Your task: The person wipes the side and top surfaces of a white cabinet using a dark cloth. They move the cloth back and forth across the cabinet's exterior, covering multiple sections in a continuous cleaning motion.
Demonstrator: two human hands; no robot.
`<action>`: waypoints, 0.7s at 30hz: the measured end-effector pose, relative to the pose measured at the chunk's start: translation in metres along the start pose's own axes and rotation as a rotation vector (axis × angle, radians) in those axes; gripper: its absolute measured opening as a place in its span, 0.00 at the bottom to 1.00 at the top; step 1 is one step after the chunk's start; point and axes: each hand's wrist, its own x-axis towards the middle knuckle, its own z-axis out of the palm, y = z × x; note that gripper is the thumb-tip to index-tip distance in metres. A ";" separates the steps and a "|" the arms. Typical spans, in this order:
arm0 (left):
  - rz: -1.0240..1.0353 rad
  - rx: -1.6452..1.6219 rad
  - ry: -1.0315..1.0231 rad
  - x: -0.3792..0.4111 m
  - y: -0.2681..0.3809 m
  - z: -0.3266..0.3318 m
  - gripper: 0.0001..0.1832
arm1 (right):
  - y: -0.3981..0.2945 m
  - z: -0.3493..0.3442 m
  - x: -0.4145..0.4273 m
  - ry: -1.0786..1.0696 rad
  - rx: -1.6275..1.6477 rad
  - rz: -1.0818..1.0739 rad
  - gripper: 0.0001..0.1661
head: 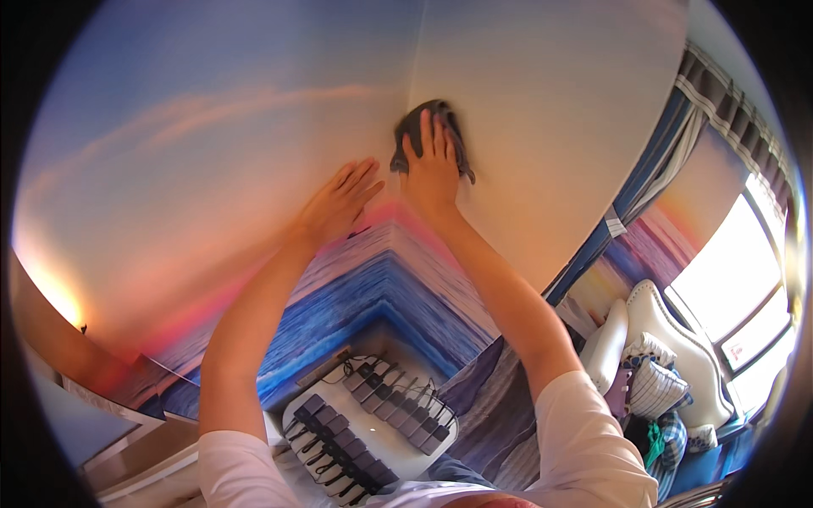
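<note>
My right hand (433, 166) presses a dark grey cloth (413, 130) against the right-hand wall (540, 127), close to the corner where two walls meet. Its fingers lie spread over the cloth, which bunches out around them. To the left of it, my left hand (346, 197) is raised with nothing in it, fingers extended and slightly apart. That hand is at or near the left wall (190, 171); I cannot tell if the palm touches. Both walls carry a printed mural of a sunset sky above a blue sea.
Below my arms stands a white table (375, 438) holding rows of dark devices (343, 438) with black cables. At right are a blue striped curtain (635, 184), a bright window (730, 279), a cream tufted headboard (692, 355) and striped pillows (657, 387). A lamp glows at far left.
</note>
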 end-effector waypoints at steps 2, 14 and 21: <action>0.002 -0.021 0.044 0.007 0.009 -0.002 0.29 | 0.020 0.044 -0.028 -0.027 -0.148 -0.203 0.23; -0.081 -0.140 0.249 0.001 0.006 0.004 0.18 | 0.062 -0.057 -0.045 -0.514 -0.026 -0.538 0.24; -0.088 -0.137 0.319 -0.004 0.004 -0.001 0.16 | 0.092 -0.207 -0.054 -0.410 -0.328 -0.237 0.41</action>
